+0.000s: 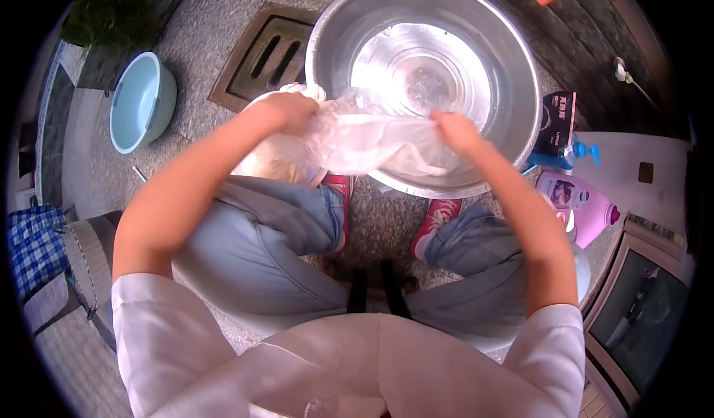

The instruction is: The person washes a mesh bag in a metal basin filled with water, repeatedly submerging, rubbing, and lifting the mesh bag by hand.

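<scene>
A thin whitish, see-through sheet (pixel 361 141), like plastic or fine cloth, stretches between my two hands over the near rim of a large metal basin (pixel 521 83). My left hand (pixel 286 111) is closed on its left end, near a pale bundle (pixel 274 159) beside the basin. My right hand (pixel 455 131) pinches its right end above the basin, with part of the sheet hanging below. A shallow layer of what looks like water lies in the basin. The fingertips of my left hand are partly hidden.
A light blue tub (pixel 143 103) stands at the left, near a floor drain (pixel 260 57). To the right are a black box (pixel 556 124), a blue pump bottle (pixel 554 158) and a pink-purple bottle (pixel 582 202). My red shoes (pixel 439 221) are just below the basin.
</scene>
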